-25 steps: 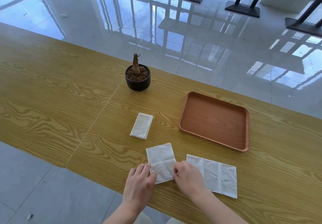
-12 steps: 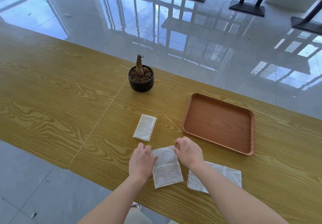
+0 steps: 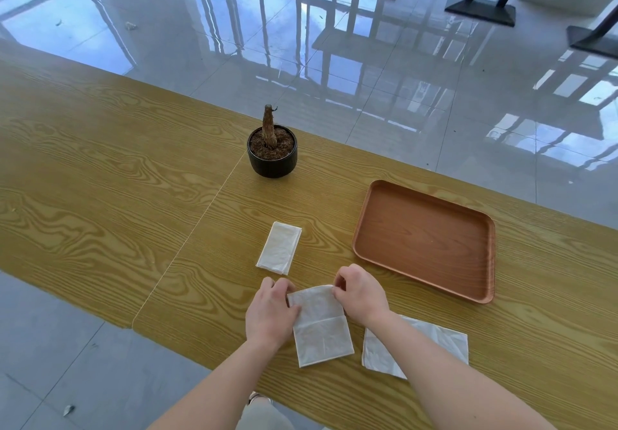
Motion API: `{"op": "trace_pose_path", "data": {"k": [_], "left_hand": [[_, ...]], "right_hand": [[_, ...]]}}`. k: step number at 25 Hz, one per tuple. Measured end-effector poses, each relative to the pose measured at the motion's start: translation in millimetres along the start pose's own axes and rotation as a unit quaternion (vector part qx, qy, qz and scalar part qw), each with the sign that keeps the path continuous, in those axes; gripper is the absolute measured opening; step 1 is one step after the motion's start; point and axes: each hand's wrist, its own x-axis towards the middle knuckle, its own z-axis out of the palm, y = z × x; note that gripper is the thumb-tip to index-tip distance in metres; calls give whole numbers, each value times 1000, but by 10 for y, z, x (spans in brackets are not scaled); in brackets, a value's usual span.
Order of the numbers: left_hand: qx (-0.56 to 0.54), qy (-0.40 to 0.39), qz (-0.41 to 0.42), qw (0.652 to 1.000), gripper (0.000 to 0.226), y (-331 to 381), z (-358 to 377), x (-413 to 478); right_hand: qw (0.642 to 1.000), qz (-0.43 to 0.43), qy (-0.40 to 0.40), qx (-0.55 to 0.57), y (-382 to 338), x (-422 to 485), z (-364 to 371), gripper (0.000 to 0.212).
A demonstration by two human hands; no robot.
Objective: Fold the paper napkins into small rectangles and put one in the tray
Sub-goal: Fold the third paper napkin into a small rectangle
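A half-folded white napkin (image 3: 321, 327) lies near the table's front edge, a crease across its middle. My left hand (image 3: 271, 311) pinches its far left corner. My right hand (image 3: 359, 294) pinches its far right corner. A small folded napkin rectangle (image 3: 279, 247) lies just beyond, to the left. A flatter, wider napkin (image 3: 434, 341) lies to the right, partly hidden under my right forearm. The brown tray (image 3: 481, 291) sits at the right with nothing in it.
A black pot (image 3: 272, 158) with a bare stem stands near the table's far edge. A seam (image 3: 200, 219) runs across the wooden table (image 3: 83, 195). Beyond lie glossy floor tiles and black table bases (image 3: 480, 11).
Both hands moved from the napkin's near end up to its far corners. The view shifted slightly, so everything sits a little lower and to the right.
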Motion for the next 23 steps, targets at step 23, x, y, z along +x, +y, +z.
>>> {"op": "trace_pose_path", "data": {"k": [23], "left_hand": [[-134, 43, 77, 987, 14, -40, -156, -230]], "right_hand": [[993, -68, 2, 95, 39, -270, -171, 10]]}}
